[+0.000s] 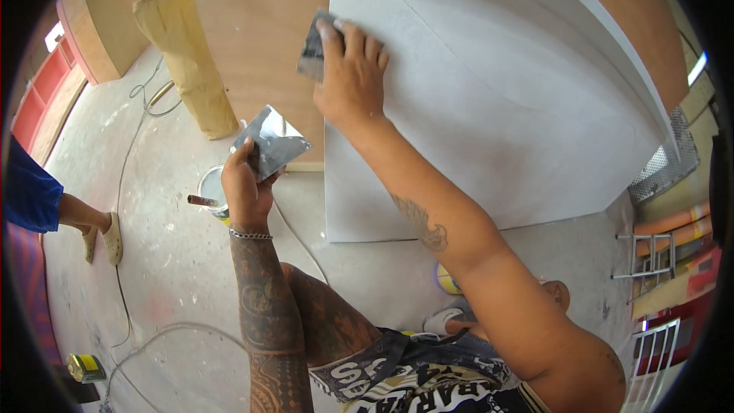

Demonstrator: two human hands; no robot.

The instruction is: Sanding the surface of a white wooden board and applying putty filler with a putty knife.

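Observation:
My left hand (pixel 246 190) grips a flat square metal filler spreader (pixel 274 145), tilted, with a whitish smear on its face. Up at the border between the bare wood panel (pixel 260 38) and the white-coated panel (pixel 474 130), my right hand (pixel 354 80) is closed on a second, dark flat spreader (pixel 310 57). Its fingers press along the back of the blade, which lies over the wood side near the white edge. An open can (pixel 212 180) stands on the floor just behind my left hand, and a reddish-brown handle (pixel 202 200) shows at its side.
A yellowish paper-wrapped piece (pixel 191 61) leans at the wood panel's left. Cables (pixel 131 160) run over the floor. At the left edge stands another person's leg (pixel 84 214) in clogs. A small tin (pixel 86 368) lies lower left; a metal rack (pixel 650 256) is at right.

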